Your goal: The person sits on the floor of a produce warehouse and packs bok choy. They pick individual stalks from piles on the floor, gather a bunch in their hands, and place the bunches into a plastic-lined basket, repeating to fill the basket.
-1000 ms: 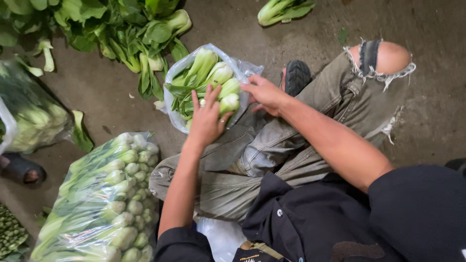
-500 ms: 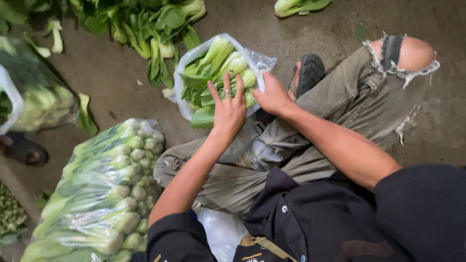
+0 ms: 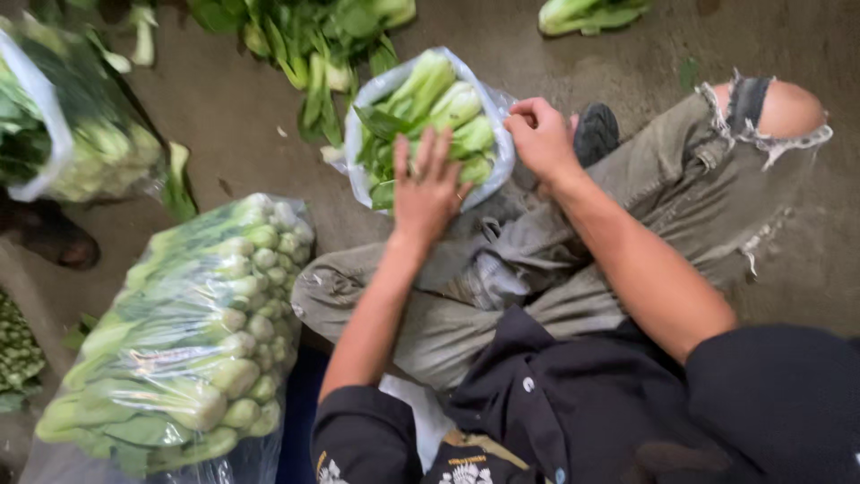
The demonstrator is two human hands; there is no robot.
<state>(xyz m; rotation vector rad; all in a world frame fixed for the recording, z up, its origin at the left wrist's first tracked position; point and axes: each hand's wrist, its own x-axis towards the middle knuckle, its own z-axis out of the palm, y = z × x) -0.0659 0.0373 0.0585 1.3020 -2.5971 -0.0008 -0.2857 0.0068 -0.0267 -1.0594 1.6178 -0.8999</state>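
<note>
A clear plastic bag (image 3: 367,103) stuffed with green bok choy (image 3: 437,100) stands on the ground in front of my knees. My left hand (image 3: 428,184) lies flat with spread fingers on the bok choy at the bag's near side. My right hand (image 3: 540,137) pinches the bag's rim on its right edge. I am seated on the ground in grey trousers torn at the knee (image 3: 788,108).
A large filled bag of bok choy (image 3: 193,327) lies to my left. Loose bok choy (image 3: 309,40) is piled at the top, with one more bunch (image 3: 587,13) at top right. Another bagged bundle (image 3: 76,134) and someone's sandal (image 3: 54,235) are at the far left.
Both hands shifted on the small bag: the left moved down onto the greens with fingers spread, the right went from the greens to the bag's right rim. The view drifted slightly.
</note>
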